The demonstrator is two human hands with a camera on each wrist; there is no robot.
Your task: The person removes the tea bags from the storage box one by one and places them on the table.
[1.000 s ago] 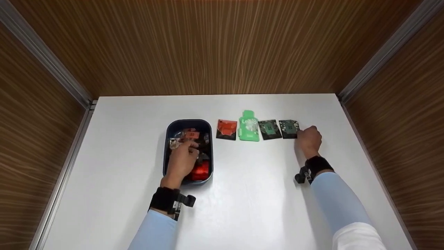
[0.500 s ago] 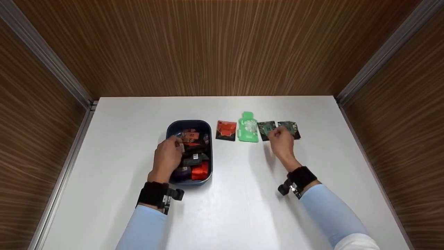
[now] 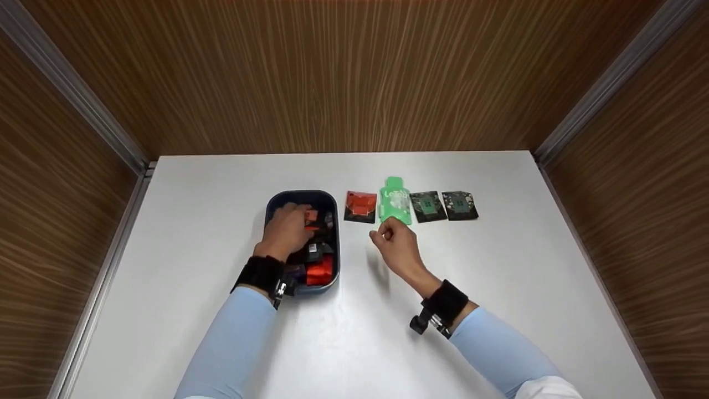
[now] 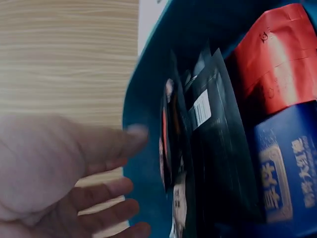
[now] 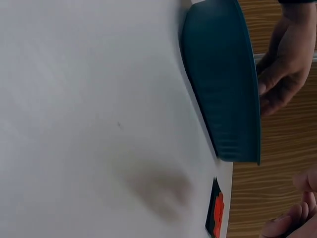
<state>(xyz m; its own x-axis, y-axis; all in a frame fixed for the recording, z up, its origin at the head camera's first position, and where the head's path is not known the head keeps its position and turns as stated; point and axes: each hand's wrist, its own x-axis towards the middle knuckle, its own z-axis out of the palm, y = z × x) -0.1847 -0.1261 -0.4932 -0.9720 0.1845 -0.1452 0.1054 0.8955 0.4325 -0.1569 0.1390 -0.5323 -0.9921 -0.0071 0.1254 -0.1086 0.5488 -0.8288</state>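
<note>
My left hand [image 3: 285, 228] is over the dark blue bin [image 3: 337, 249], fingers reaching down inside its rim. In the left wrist view the fingers are loose and apart, with nothing between them. Black packets [image 4: 220, 144] stand on edge in the bin, one with a white label, beside a red foil packet [image 4: 277, 59] and a blue packet [image 4: 282, 168]. My right hand [image 3: 400, 246] hovers just in front of a green spouted pouch [image 3: 394, 202], its fingers loosely curled and holding nothing. The right wrist view shows thumb and fingertips apart.
On the white table [image 3: 365, 343], a red-and-black packet [image 3: 360, 207] lies left of the green pouch. Two black-and-green packets [image 3: 427, 206] lie to its right, in the same row. Wood-grain panels [image 3: 354, 77] wall the table at the back and sides.
My right hand has moved left from the far-right packet, across the row, to the green pouch. My left hand shifted to the bin's left rim, then back over its contents.
</note>
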